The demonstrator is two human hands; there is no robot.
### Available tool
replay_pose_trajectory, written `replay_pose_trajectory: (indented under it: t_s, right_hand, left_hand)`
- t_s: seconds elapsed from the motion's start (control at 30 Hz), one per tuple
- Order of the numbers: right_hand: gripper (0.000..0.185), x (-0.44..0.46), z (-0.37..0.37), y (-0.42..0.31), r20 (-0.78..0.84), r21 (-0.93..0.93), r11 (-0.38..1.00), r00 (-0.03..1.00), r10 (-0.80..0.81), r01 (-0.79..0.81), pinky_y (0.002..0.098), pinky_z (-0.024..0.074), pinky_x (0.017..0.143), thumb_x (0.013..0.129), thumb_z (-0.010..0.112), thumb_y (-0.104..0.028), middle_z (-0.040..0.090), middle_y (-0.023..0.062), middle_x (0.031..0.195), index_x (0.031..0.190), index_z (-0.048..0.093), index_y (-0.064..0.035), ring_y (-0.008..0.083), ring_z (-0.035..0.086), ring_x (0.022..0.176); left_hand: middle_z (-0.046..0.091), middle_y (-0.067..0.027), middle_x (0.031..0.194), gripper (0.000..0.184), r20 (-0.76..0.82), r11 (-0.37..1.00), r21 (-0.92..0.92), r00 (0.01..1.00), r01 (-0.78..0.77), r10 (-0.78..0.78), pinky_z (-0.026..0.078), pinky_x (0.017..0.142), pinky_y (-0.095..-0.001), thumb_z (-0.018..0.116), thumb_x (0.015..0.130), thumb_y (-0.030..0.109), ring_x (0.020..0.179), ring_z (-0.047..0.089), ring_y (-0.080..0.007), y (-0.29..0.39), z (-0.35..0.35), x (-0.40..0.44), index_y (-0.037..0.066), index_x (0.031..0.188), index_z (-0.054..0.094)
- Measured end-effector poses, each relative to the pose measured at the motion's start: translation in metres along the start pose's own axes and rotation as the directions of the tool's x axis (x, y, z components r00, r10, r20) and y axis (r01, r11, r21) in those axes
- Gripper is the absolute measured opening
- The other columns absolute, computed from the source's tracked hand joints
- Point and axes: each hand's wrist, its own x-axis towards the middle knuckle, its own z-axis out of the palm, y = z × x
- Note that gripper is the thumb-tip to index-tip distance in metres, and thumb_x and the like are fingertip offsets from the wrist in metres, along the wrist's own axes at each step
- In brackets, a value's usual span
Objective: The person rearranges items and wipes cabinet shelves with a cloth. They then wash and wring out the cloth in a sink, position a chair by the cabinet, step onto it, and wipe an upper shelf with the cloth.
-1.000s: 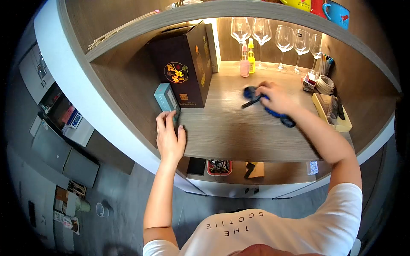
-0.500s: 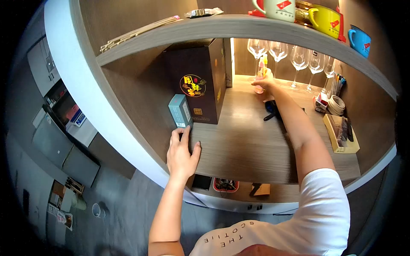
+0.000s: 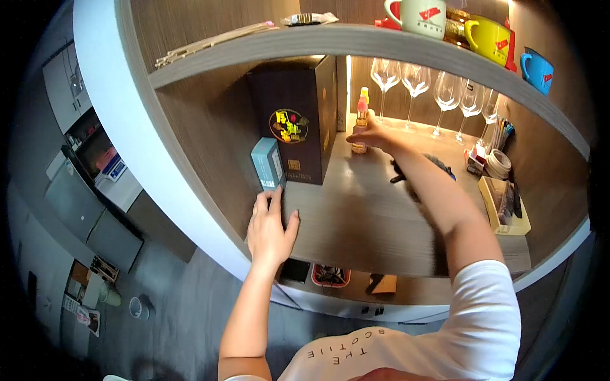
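My right hand (image 3: 375, 134) reaches deep into the lit shelf, its fingers round a small pink bottle (image 3: 362, 109) that stands upright near the big dark box. A yellow-topped bottle (image 3: 365, 93) shows just behind it, largely hidden. Down at the shelf's front left, my left hand (image 3: 270, 228) lies with fingers apart on the wood, holding nothing. Its fingertips are at the bottom of a small teal box (image 3: 267, 163). That box leans by the tall dark box (image 3: 305, 120) with gold lettering. Under my right forearm is a dark object (image 3: 399, 171), partly covered.
Several wine glasses (image 3: 448, 92) line the back wall. At the right are a tape roll (image 3: 498, 164), pens (image 3: 503, 133) and a shallow yellowish box (image 3: 505, 206). The upper shelf edge (image 3: 381, 39) crosses above my arms, bearing mugs, including a yellow one (image 3: 488, 37).
My right hand has moved left, away from the wine glasses and towards the dark box, carrying the pink bottle. The yellow-topped bottle has shifted left too. My left hand stays in place.
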Motion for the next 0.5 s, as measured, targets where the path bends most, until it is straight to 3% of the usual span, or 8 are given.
replay_pose_trajectory:
  t_s: [0.03,0.17,0.3,0.33,0.4,0.47,0.5]
  right_hand:
    - [0.104,0.040,0.003,0.031,-0.066,-0.010,1.000,0.998,-0.004,0.003,0.0378,0.0446,0.099,0.062,0.091,-0.023,0.053,0.0148,0.123,0.143,0.027,-0.0054,0.0264,0.053,0.117]
    - [0.103,0.091,-0.007,0.042,-0.213,-0.142,0.990,0.975,-0.055,0.024,0.0378,0.0463,0.099,0.058,0.094,-0.024,0.054,0.0154,0.122,0.137,0.031,-0.0032,0.0261,0.055,0.114]
    - [0.119,0.124,-0.023,0.054,-0.037,0.054,0.995,0.996,-0.086,0.088,0.0384,0.0469,0.099,0.051,0.098,-0.021,0.052,0.0155,0.125,0.143,0.024,-0.0044,0.0261,0.053,0.118]
    - [0.122,0.127,-0.027,0.054,0.023,0.028,1.000,1.000,-0.004,0.003,0.0386,0.0475,0.098,0.052,0.096,-0.017,0.051,0.0157,0.126,0.147,0.019,-0.0041,0.0242,0.051,0.120]
    - [0.123,0.138,-0.023,0.061,0.061,-0.081,0.991,0.993,-0.099,0.104,0.0401,0.0505,0.093,0.053,0.093,-0.010,0.054,0.0143,0.122,0.149,0.016,-0.0066,0.0237,0.054,0.113]
    - [0.119,0.113,-0.018,0.044,0.077,0.099,0.995,0.997,-0.027,0.019,0.0409,0.0531,0.087,0.052,0.090,-0.005,0.058,0.0124,0.114,0.148,0.019,-0.0093,0.0241,0.058,0.105]
    - [0.113,0.124,-0.018,0.056,0.113,0.091,0.995,0.993,0.033,-0.043,0.0406,0.0544,0.084,0.051,0.091,-0.003,0.061,0.0096,0.104,0.144,0.028,-0.0098,0.0245,0.060,0.100]
  left_hand:
    - [0.053,-0.0160,0.127,0.055,0.010,1.000,0.001,1.000,0.012,-0.012,0.049,0.092,-0.0451,0.065,0.087,0.026,0.114,0.057,-0.0375,0.000,-0.001,0.000,0.002,0.135,0.054]
    - [0.055,-0.0160,0.124,0.052,-0.014,1.000,-0.022,1.000,-0.005,0.005,0.049,0.091,-0.0454,0.066,0.087,0.026,0.111,0.059,-0.0384,-0.002,-0.003,0.000,0.003,0.133,0.056]
    - [0.057,-0.0149,0.120,0.049,-0.032,0.999,-0.038,0.999,-0.004,0.002,0.050,0.090,-0.0446,0.067,0.086,0.024,0.109,0.060,-0.0368,-0.003,-0.004,0.004,0.002,0.129,0.059]
    - [0.057,-0.0147,0.119,0.049,-0.034,0.999,-0.044,0.999,-0.007,0.005,0.050,0.090,-0.0442,0.068,0.086,0.024,0.108,0.060,-0.0363,-0.004,-0.003,0.005,0.001,0.128,0.059]
    - [0.057,-0.0144,0.118,0.048,-0.025,0.998,-0.056,1.000,0.001,-0.002,0.050,0.089,-0.0438,0.068,0.085,0.023,0.107,0.060,-0.0358,-0.004,-0.003,0.004,0.001,0.127,0.060]
    - [0.058,-0.0140,0.117,0.047,-0.040,0.999,-0.054,0.999,-0.002,0.000,0.050,0.089,-0.0431,0.069,0.085,0.022,0.106,0.060,-0.0353,-0.001,-0.004,0.005,0.001,0.126,0.061]
    - [0.058,-0.0137,0.117,0.046,-0.033,0.998,-0.058,0.999,0.015,-0.017,0.050,0.088,-0.0429,0.069,0.085,0.021,0.106,0.060,-0.0353,0.001,-0.005,0.006,0.000,0.125,0.061]
